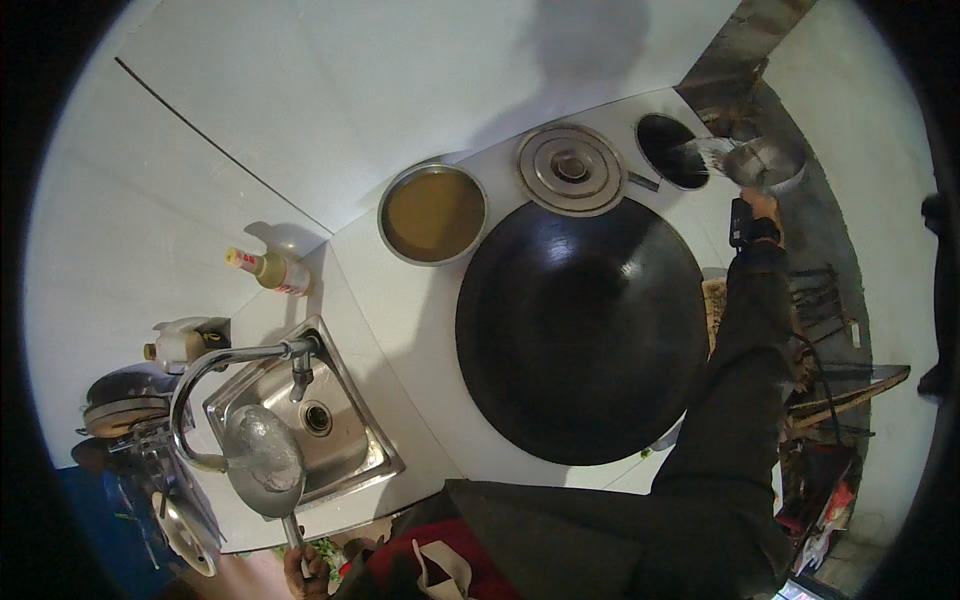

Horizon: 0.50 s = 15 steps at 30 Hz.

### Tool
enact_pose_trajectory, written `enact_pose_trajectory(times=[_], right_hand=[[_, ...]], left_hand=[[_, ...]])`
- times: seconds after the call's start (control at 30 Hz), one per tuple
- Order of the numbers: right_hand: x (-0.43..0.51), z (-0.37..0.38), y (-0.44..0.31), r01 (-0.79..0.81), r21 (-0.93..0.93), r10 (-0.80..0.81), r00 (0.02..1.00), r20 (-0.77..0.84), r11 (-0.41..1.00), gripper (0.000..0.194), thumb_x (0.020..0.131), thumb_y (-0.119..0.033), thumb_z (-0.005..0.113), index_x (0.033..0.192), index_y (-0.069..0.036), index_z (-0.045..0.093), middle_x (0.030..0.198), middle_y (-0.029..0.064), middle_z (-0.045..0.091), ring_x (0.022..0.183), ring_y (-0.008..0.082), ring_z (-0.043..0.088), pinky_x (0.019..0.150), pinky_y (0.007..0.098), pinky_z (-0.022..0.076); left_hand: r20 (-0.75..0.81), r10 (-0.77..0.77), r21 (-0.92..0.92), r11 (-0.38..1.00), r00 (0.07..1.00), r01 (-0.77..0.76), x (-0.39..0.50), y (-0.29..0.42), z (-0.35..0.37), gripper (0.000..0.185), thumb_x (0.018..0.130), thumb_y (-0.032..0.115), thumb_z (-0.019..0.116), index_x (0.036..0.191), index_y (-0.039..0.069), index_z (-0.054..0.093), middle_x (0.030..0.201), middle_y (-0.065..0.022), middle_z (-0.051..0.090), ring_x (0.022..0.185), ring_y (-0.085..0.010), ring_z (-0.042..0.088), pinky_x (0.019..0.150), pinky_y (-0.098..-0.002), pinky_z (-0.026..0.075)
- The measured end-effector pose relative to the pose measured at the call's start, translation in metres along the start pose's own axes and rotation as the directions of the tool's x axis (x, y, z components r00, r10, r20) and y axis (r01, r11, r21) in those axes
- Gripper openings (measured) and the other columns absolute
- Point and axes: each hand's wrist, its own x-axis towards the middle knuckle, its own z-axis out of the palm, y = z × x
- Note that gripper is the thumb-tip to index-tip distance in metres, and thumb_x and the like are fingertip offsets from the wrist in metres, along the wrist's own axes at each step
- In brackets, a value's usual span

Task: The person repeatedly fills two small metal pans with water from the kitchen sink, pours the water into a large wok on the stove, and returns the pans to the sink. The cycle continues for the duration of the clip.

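Note:
At the lower left, my left hand (pixel 307 574) grips the handle of a large metal ladle (pixel 289 480). Its bowl sits below the spout of a chrome faucet (pixel 202 367), over the edge of a steel sink (pixel 352 450), and holds water. Far to the upper right, my right hand (pixel 761 204) grips a blurred round metal vessel (pixel 769 161), its handle mostly hidden. Water splashes from it towards a dark round opening (pixel 667 150) in the counter. A large black wok (pixel 577 337) lies between my hands, with nothing in it.
A pot of brown liquid (pixel 433 214) and a round metal lid (pixel 562 161) with a side handle stand behind the wok. Left of them are a glass bottle (pixel 274 271), a plastic jug (pixel 180 351) and stacked pans (pixel 127 405). Walls rise behind the counter.

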Motion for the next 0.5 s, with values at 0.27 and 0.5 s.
enact_pose_trajectory(times=[0.27,0.5], right_hand=[[-0.023,-0.127,-0.099,-0.761,0.349,0.810,0.586,0.009,0.547,0.032,0.085,-0.028,0.069,0.100,0.000,0.064,0.120,0.0274,0.066,0.111,0.0438,0.066,0.094,0.0480,0.0539],[-0.089,-0.143,-0.138,-0.663,0.712,0.657,0.646,0.389,0.231,0.033,0.091,-0.022,0.066,0.116,-0.001,0.060,0.102,0.0155,0.059,0.085,0.0279,0.056,0.072,0.0365,0.0480]], left_hand=[[-0.008,0.029,-0.023,0.999,1.000,-0.029,-0.011,-0.008,0.001,0.042,0.091,0.020,0.064,0.126,-0.002,0.054,0.074,-0.0026,0.053,0.055,-0.0098,0.046,0.050,-0.0235,0.039],[0.138,0.171,0.168,0.967,0.976,-0.194,-0.016,-0.006,0.003,0.051,0.090,0.020,0.062,0.134,-0.003,0.051,0.072,-0.0002,0.050,0.056,-0.0085,0.044,0.051,-0.0228,0.036]])
